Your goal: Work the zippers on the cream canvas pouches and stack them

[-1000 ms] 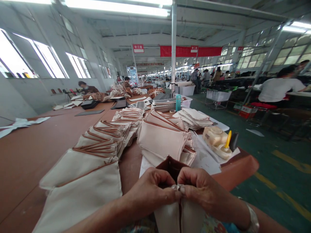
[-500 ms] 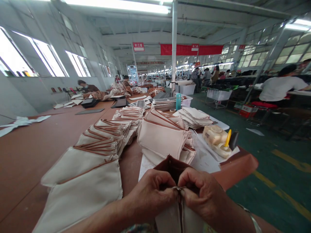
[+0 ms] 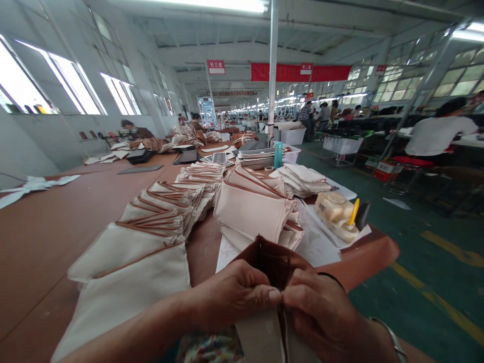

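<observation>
1. Right-hand fingers have rolled over since the earlier frame and now curl across the seam, and more of the brown lining [image 3: 274,259] shows between the two hands.
2. Left hand [image 3: 233,295]: its grip is closed, thumb laid flat against the bent forefinger, pinching the edge of the cream pouch [image 3: 259,333].
3. Right hand [image 3: 325,315]: its grip is drawn tight on the same pouch, fingertips meeting the left thumb at the seam; its own thumb is hidden.
4. That pouch is upright at the near side of the worktop [image 3: 75,242], mouth gaping away from the wearer; whether it touches the surface, I cannot tell.
5. Beyond it lies a stack of similar pouches [image 3: 253,209], partly over a white sheet [image 3: 317,247].
6. To the left, a fanned row [image 3: 151,222] of brown-edged pouches runs back.
7. To the right stands a clouded plastic container [image 3: 335,207] with a yellow handle [image 3: 354,212] beside it.
</observation>
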`<move>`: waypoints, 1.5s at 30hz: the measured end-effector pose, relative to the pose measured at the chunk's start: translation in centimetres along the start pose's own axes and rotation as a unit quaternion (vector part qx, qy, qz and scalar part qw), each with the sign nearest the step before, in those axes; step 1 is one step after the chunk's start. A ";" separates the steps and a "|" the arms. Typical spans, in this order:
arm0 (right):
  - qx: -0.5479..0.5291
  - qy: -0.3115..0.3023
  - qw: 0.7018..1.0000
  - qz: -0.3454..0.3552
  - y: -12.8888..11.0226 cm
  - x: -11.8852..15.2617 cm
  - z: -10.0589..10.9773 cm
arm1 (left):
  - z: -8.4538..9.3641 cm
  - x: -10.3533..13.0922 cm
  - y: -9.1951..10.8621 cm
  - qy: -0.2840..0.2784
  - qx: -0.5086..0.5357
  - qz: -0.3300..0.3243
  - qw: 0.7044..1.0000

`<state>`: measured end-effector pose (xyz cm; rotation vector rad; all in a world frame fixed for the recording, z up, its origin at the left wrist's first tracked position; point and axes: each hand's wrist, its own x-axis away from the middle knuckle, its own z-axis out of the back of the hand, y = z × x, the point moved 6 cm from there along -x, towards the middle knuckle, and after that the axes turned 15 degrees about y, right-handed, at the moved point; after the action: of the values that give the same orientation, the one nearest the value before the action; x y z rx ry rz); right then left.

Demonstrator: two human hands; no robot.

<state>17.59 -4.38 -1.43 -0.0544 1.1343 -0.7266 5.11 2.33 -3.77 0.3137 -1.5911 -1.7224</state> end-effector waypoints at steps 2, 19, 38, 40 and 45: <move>0.003 -0.012 1.000 -0.007 0.1 0.3 -0.1 | 0.0 0.1 0.5 -0.007 -0.032 -0.012 0.999; -0.216 -0.178 0.887 -0.367 2.6 0.4 -0.1 | -0.4 0.9 2.4 -0.025 -0.121 -0.147 0.981; -0.183 -0.162 0.935 -0.257 0.6 -1.4 2.4 | -0.9 3.1 5.2 0.034 -0.266 -0.340 0.901; -0.153 -0.170 0.947 -0.224 0.2 -1.9 2.6 | -0.9 3.2 5.3 0.048 -0.291 -0.346 0.891; -0.078 -0.167 0.966 -0.179 0.2 -1.9 2.4 | -1.0 3.0 4.6 0.086 -0.305 -0.347 0.882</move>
<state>19.31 -3.99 1.08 -0.5088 0.8619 -0.9076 5.36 -0.11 1.22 0.7503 -0.7539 -2.5445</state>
